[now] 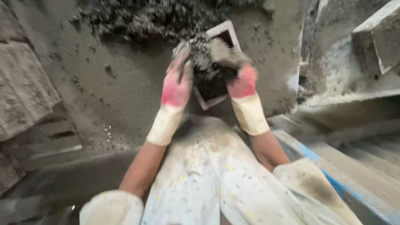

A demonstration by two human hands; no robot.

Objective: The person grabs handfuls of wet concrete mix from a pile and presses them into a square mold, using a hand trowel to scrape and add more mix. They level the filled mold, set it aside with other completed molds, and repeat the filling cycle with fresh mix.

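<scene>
Grey gritty floor (pixel 125 83) lying around square mould (pixel 216 89). Left hand (pixel 177 85) and right hand (pixel 241 81), gloved, cupping wet mix (pixel 208 56) together above mould; heap (pixel 154 16) lying beyond it.

This looks like a small concrete casting yard or block-making workshop. A heap of wet grey concrete mix (pixel 150 16) lies on a mortar-smeared grey floor (pixel 112 83), with a square metal mould (pixel 216 87) standing on it and a cast grey block (pixel 377 39) set on a ledge to the right. The person wears rubber gloves (pixel 246 104) and a splattered apron (pixel 208 179), both caked with the same grey mix.
</scene>
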